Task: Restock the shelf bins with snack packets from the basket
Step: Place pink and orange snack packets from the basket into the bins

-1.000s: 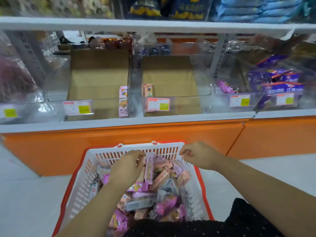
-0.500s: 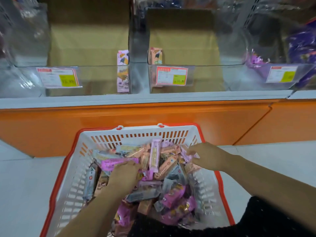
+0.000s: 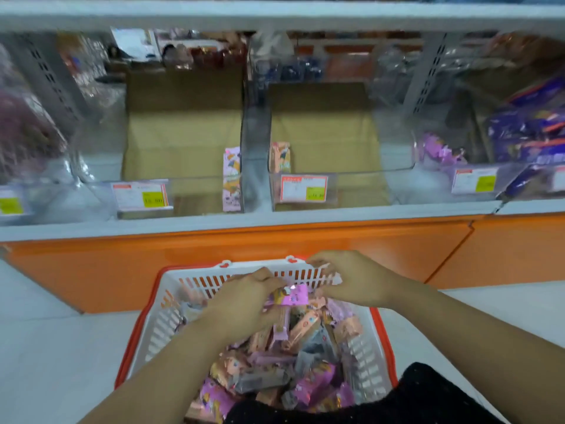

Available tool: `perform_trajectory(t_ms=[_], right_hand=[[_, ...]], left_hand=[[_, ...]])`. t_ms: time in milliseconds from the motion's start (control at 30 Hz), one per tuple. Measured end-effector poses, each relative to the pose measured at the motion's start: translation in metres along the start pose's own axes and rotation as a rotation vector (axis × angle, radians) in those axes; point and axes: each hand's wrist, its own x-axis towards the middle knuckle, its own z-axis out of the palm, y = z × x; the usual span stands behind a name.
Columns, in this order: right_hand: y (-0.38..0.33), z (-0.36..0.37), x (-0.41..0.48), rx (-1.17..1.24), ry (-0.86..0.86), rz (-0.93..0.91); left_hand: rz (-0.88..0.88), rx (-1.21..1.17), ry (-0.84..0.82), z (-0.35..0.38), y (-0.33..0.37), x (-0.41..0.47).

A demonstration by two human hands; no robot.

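Observation:
A white basket point(image 3: 171, 304) with an orange rim stands on the floor in front of the shelf, full of pink, peach and grey snack packets point(image 3: 305, 356). My left hand point(image 3: 241, 304) grips a bunch of packets, a bright pink packet point(image 3: 295, 296) sticking out of it. My right hand point(image 3: 354, 280) pinches a peach packet point(image 3: 328, 270) at the basket's far rim. Above, two clear shelf bins lined with cardboard stand nearly bare: the left bin point(image 3: 183, 148) holds one pink packet upright, the right bin point(image 3: 324, 142) one peach packet.
An orange base panel point(image 3: 244, 249) runs under the white shelf edge. Price labels point(image 3: 139, 194) hang on the bin fronts. Further right, a bin point(image 3: 440, 151) holds pink packets and another holds purple ones point(image 3: 526, 133). A white shelf board point(image 3: 275, 15) runs overhead.
Both hands have come up out of the packet pile toward the basket's far rim, each now with packets in it. The view has tilted up, showing more of the shelf.

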Motion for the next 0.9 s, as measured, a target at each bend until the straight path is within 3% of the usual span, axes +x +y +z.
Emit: perform_trajectory(t_ms=[200, 467, 633, 800, 900], right_hand=[[-0.031, -0.060, -0.032, 0.033, 0.150, -0.167], [-0.015, -0.123, -0.070, -0.093, 0.453, -0.164], [0.020, -0.160, -0.091, -0.066, 0.606, -0.040], [0.074, -0.194, -0.091, -0.079, 0.893, 0.157], [0.100, -0.212, -0.069, -0.134, 0.851, 0.305]], left_hand=[[0.151, -0.004, 0.187, -0.076, 0.049, 0.017], [0.268, -0.053, 0.315, -0.130, 0.106, 0.069], [0.254, -0.145, 0.445, -0.142, 0.146, 0.113], [0.188, -0.252, 0.461, -0.140, 0.153, 0.172], [0.170, -0.215, 0.397, -0.136, 0.159, 0.200]])
